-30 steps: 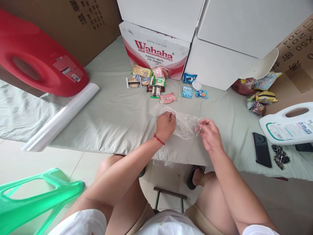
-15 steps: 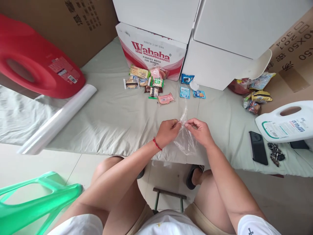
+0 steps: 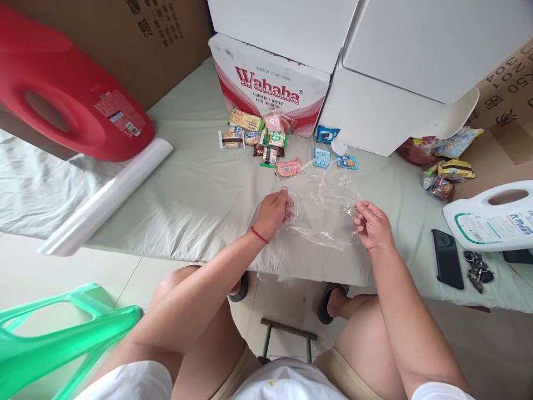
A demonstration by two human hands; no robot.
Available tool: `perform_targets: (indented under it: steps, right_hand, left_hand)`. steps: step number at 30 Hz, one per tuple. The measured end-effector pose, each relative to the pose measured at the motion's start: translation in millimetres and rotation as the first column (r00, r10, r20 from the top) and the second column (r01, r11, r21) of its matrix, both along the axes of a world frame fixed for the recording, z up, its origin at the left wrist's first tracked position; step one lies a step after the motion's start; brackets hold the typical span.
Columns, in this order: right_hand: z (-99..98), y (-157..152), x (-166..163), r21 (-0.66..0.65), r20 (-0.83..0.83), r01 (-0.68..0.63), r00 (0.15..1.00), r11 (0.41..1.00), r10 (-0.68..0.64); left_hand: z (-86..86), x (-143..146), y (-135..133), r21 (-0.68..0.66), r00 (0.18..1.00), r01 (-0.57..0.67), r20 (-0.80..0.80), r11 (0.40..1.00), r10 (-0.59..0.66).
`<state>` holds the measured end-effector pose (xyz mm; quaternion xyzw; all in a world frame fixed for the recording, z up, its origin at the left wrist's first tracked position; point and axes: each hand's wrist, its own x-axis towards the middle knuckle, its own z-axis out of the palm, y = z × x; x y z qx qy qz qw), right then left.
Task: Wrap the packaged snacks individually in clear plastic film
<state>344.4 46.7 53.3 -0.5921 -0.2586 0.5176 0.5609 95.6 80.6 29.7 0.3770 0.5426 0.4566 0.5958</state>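
A clear plastic bag (image 3: 322, 208) is stretched wide between my two hands, above the cloth-covered surface. My left hand (image 3: 275, 211) pinches its left edge, with a red cord around the wrist. On the opposite edge, my right hand (image 3: 372, 223) grips the film between thumb and fingers. Just beyond the bag lies a pink snack packet (image 3: 289, 167). Small blue packets (image 3: 322, 158) sit behind it to the right, beside a round white piece (image 3: 338, 146). Several wrapped snacks (image 3: 270, 154) are heaped farther back on the left.
A Wahaha carton (image 3: 270, 83) and white boxes (image 3: 375, 105) stand at the back. Left are a red jug (image 3: 83, 105) and a plastic film roll (image 3: 108, 197). Right are a white detergent bottle (image 3: 491, 216), a phone (image 3: 447, 259) and keys (image 3: 478, 271). A green stool (image 3: 70, 333) stands below.
My hands have moved apart, the right one farther to the right. The bag, gathered and hanging between my fingers before, is now spread out wide.
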Motion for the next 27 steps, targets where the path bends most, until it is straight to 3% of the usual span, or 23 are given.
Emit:
perform_targets:
  steps: [7, 10, 14, 17, 22, 27]
  right_hand:
    - [-13.9, 5.3, 22.1, -0.109, 0.137, 0.006, 0.991, 0.994, 0.01]
    - [-18.2, 4.7, 30.3, -0.204, 0.293, -0.082, 0.946, 0.976, 0.141]
    - [-18.6, 1.2, 42.9, -0.349, 0.47, -0.259, 0.783, 0.901, 0.407]
    - [-15.7, 2.1, 48.5, -0.385, 0.468, -0.308, 0.747, 0.87, 0.472]
    - [-9.6, 9.5, 42.8, -0.266, 0.434, -0.279, 0.82, 0.923, 0.373]
    - [1.1, 4.1, 40.3, -0.235, 0.218, -0.496, 0.811, 0.836, 0.543]
  left_hand:
    - [3.6, -17.5, 6.5, -0.088, 0.992, -0.041, -0.124, 0.995, 0.03]
    - [4.3, -24.1, 6.4, -0.135, 0.985, -0.03, -0.172, 0.99, 0.006]
    - [5.9, -31.7, 4.4, -0.175, 0.981, -0.023, -0.195, 0.984, -0.012]
    - [9.0, -37.4, -0.4, -0.208, 0.985, 0.053, -0.152, 0.977, -0.085]
    - [10.3, -44.5, -7.3, -0.253, 0.966, 0.214, -0.086, 0.943, -0.242]
    - [12.2, -48.3, -2.3, -0.221, 0.986, 0.132, -0.072, 0.966, -0.151]
